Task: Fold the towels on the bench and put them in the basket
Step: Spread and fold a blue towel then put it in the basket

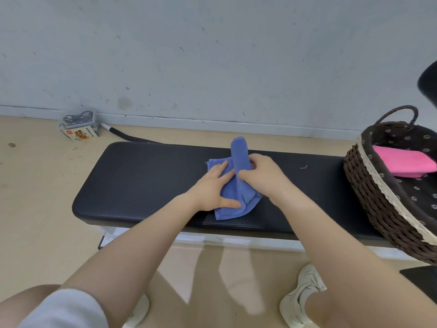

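— Blue terry, that towel [233, 195], mid-bench [142, 181]. Why the flat left hand [214, 188]?
— Fingers straight, pressing the near half down so it won't slide, I'd guess.
— And the right hand [257, 172]?
— Just beyond, curled around the raised fold. Right of the bench's middle, the basket [369, 185] holds 1 pink towel [404, 163].
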### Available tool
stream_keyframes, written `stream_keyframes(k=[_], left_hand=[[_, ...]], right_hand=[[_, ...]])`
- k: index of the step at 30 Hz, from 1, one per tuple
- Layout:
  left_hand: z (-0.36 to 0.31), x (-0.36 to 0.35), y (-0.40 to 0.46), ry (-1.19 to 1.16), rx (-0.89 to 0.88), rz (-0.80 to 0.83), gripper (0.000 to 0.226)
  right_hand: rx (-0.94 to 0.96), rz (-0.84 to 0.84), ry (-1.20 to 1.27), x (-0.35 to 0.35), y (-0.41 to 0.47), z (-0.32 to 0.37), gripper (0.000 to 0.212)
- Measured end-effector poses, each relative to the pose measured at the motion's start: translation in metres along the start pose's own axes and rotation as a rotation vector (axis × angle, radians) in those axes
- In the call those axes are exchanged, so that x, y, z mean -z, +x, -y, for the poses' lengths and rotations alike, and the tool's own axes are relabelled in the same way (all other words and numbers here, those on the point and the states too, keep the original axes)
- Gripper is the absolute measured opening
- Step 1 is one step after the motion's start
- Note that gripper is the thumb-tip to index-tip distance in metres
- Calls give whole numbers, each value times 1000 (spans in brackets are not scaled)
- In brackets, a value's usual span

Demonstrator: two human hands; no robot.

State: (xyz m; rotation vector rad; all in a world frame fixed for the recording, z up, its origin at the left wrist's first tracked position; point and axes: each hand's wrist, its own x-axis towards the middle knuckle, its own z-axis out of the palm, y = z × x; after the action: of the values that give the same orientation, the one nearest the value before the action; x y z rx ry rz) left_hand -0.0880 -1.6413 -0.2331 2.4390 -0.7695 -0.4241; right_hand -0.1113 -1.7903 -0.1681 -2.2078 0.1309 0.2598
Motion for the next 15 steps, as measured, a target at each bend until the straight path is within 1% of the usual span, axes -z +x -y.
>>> stream_keyframes(k=[1, 2, 4, 6, 8, 11, 12, 13, 14, 15], left_hand=[[4, 2, -4, -155, -23, -43, 79], [10, 3, -8, -328, -1, -86, 66], [20, 6, -13, -668, 105, -168, 48], [21, 10, -17, -951, 194, -221, 38], [19, 14, -17, -1136, 221, -213, 39], [17, 20, -15, -1175, 254, -179, 46], [18, 21, -13, -1160, 277, -188, 43], [18, 21, -11, -1117, 308, -223, 39], [18, 22, -8, -1013, 332, -276, 40], [19, 21, -6, -888, 336, -324, 51]], right_hand=[[32, 13, -81, -6, 0, 5, 14], [43, 28, -158, -10, -1, 9, 16], [37, 56, -288, -17, -1, 13, 27], [62, 59, -378, -24, -1, 14, 30], [108, 69, -458, -33, -3, 14, 32], [165, 136, -547, -44, -7, 15, 48], [179, 144, -557, -47, -7, 16, 46], [203, 140, -571, -49, -7, 16, 39], [222, 141, -597, -51, -6, 17, 32], [235, 146, -624, -52, -5, 16, 30]])
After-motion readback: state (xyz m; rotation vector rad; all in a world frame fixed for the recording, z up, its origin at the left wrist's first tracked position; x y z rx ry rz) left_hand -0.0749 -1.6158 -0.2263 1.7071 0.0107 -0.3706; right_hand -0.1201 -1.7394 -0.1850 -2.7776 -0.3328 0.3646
